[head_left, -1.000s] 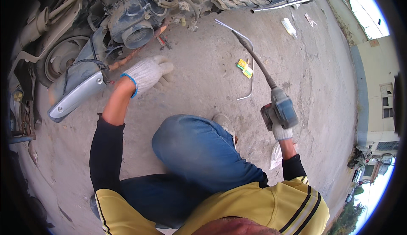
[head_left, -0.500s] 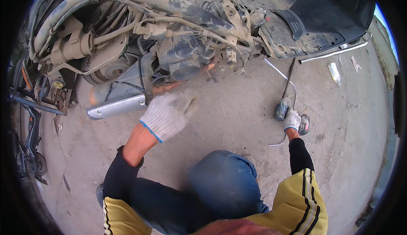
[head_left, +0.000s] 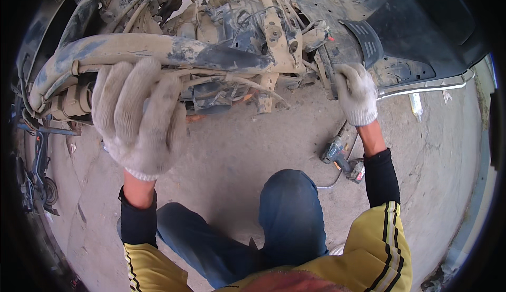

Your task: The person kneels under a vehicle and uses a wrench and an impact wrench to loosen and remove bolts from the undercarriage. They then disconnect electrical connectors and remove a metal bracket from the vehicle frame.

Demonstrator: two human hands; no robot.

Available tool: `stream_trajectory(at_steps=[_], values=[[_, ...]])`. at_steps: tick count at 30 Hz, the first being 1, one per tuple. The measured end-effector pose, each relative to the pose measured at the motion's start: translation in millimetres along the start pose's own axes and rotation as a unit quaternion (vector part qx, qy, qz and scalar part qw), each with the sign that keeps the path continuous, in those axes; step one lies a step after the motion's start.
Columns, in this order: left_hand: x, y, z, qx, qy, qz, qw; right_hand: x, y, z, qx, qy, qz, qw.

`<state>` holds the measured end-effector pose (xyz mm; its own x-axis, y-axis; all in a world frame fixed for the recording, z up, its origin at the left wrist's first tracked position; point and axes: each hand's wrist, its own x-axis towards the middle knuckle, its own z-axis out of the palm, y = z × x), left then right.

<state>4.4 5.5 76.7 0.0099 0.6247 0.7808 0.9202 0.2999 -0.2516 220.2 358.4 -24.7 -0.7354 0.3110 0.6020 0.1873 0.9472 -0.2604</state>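
My left hand (head_left: 134, 118), in a pale knit glove, is raised in front of the large dirty frame tube (head_left: 211, 55). Its fingers are apart and slightly bent; whether they touch the tube I cannot tell. My right hand (head_left: 358, 94), gloved too, overlaps the edge of the dusty floorboard (head_left: 342, 41) of a stripped vehicle. The right fingers are curled in, and what they hold, if anything, is hidden. Below that hand a cordless power driver (head_left: 333, 149) with a long shaft lies on the ground, its battery (head_left: 357, 171) toward me.
Behind the tube is a muddy engine (head_left: 221, 23) with hoses. A black plastic panel (head_left: 421, 23) covers the right end, with a shiny metal tube (head_left: 421, 89) below it. Farther right lies a bottle (head_left: 416, 106). A small scooter (head_left: 42, 171) stands at the left.
My right hand has let go of the power driver and moved up to the floorboard. My left hand has moved up and left, its fingers spreading. The viewpoint has shifted, and my legs moved.
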Motion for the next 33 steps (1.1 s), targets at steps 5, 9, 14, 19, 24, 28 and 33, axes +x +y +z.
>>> stream_trajectory(at_steps=[5, 9, 14, 19, 24, 28, 33], values=[[35.2, -9.8, 12.1, 0.089, -0.120, -0.014, 0.989, 34.9, 31.9, 50.9, 0.119, -0.032, 0.080, 0.989], [45.1, -7.5, 12.3, 0.076, -0.109, -0.029, 0.991, 35.5, 35.7, 56.6, 0.121, -0.037, 0.057, 0.990], [47.8, -2.8, 10.4, 0.070, -0.113, -0.069, 0.989, 39.5, 33.0, 56.1, 0.150, -0.038, 0.057, 0.986], [47.1, -4.8, 19.0, 0.059, -0.101, -0.058, 0.992, 43.7, 38.2, 48.7, 0.146, -0.056, 0.051, 0.986], [43.0, -2.8, 20.4, 0.076, -0.103, -0.064, 0.990, 41.7, 33.5, 50.5, 0.163, -0.050, 0.061, 0.983], [47.8, -3.5, 21.9, 0.078, -0.125, -0.072, 0.986, 45.8, 33.3, 46.5, 0.163, -0.055, 0.075, 0.982], [44.3, -3.7, 19.7, 0.097, -0.122, -0.062, 0.986, 46.7, 29.1, 47.4, 0.167, -0.048, 0.083, 0.981]])
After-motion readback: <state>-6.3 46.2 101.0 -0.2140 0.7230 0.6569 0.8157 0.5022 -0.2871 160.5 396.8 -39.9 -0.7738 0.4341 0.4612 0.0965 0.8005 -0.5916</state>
